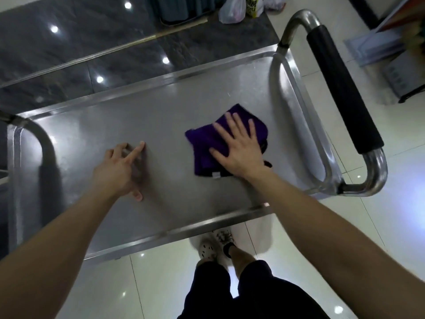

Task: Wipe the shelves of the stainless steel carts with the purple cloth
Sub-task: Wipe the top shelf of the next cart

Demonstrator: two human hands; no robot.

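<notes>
The top shelf of a stainless steel cart [96, 125] fills the middle of the head view. A folded purple cloth [204, 146] lies on the shelf's right half. My right hand [236, 148] presses flat on the cloth with its fingers spread and straight. My left hand [119, 169] rests on the bare steel left of the cloth, fingertips and thumb touching the shelf, holding nothing.
The cart's handle with a black foam grip [342, 88] curves up at the right end; another steel tube [43, 143] arches at the left end. Plastic bags [234, 8] and a long pole [115, 48] lie on the dark floor beyond. My feet [216, 245] stand at the near rim.
</notes>
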